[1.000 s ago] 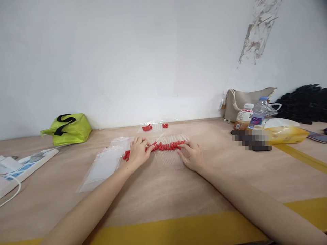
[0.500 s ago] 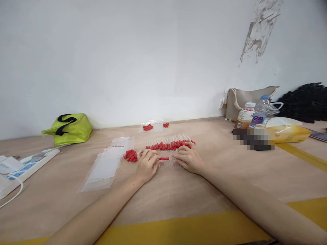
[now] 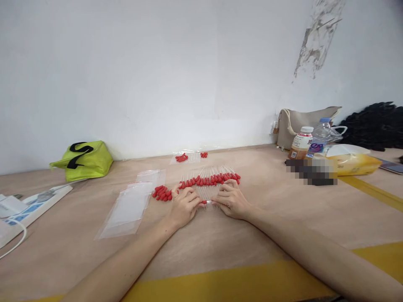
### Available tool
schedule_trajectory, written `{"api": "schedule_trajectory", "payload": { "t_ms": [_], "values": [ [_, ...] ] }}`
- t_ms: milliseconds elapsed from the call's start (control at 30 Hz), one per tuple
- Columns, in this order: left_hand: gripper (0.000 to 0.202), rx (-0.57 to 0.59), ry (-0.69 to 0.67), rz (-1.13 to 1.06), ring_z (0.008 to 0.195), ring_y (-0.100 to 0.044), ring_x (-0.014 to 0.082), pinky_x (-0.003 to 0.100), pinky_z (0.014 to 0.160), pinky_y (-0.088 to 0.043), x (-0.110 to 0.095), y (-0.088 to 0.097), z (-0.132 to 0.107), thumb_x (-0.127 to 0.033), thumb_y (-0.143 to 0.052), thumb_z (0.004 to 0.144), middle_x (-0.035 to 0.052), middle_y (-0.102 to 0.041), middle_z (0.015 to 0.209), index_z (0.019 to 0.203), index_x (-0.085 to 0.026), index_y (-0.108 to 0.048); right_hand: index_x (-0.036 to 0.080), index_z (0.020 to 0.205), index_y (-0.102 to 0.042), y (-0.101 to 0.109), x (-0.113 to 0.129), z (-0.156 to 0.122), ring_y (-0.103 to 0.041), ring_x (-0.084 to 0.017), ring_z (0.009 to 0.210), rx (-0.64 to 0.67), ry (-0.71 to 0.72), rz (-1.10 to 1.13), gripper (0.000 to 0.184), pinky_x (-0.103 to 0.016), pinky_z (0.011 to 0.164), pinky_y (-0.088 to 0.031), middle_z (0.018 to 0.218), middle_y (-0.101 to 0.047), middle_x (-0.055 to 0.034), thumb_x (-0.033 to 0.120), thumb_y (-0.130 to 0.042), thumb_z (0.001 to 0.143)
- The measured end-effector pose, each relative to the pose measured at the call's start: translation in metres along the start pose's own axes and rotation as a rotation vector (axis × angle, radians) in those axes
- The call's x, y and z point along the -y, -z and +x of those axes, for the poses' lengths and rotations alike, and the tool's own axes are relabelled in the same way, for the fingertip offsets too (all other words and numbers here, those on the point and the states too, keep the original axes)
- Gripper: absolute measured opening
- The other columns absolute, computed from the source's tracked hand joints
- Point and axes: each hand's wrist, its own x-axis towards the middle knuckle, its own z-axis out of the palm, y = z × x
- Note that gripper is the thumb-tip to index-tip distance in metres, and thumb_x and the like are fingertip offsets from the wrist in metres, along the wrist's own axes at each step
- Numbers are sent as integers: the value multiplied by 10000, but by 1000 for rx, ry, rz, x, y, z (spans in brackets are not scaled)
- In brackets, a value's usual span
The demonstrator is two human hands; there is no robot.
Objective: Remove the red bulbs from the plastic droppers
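My left hand (image 3: 184,206) and my right hand (image 3: 231,201) meet fingertip to fingertip over a small red rubber cap (image 3: 204,201). The left fingers pinch the cap. The right fingers pinch a thin clear glass tube (image 3: 211,202) that meets it. Just behind the hands lies a row of clear tubes with red caps (image 3: 209,180). A small heap of loose red caps (image 3: 161,193) sits left of my left hand. Clear zip bags (image 3: 127,207) lie flat further left.
A lime green bag (image 3: 83,160) sits at the back left, a white power strip (image 3: 30,206) at the left edge. Two bottles (image 3: 310,142), a beige tote (image 3: 302,123) and a yellow packet (image 3: 355,164) stand at the back right. More red caps (image 3: 182,157) lie by the wall.
Both hands drew back from the row of capped tubes toward me. They brought one red cap and one tube together between the fingertips.
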Motion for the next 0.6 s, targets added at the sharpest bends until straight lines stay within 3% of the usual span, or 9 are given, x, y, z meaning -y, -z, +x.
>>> {"api": "schedule_trajectory", "payload": {
  "t_ms": [433, 600],
  "values": [
    [150, 3, -19, -27, 785, -539, 166, 435, 850, -241, 3, 7, -1, -197, -497, 826, -21, -665, 712, 749, -217, -624, 235, 802, -663, 3, -2, -3, -470, -131, 719, 13, -62, 40, 194, -345, 841, -242, 617, -617, 11, 309, -487, 837],
    [159, -5, 137, -80, 802, -533, 169, 352, 776, -372, 23, 23, -8, -206, -476, 832, 26, -658, 828, 832, -209, -636, 273, 854, -677, 16, -25, -7, -540, -130, 709, -42, -380, 11, 235, -327, 814, -261, 702, -675, 8, 372, -465, 848]
  ]
}}
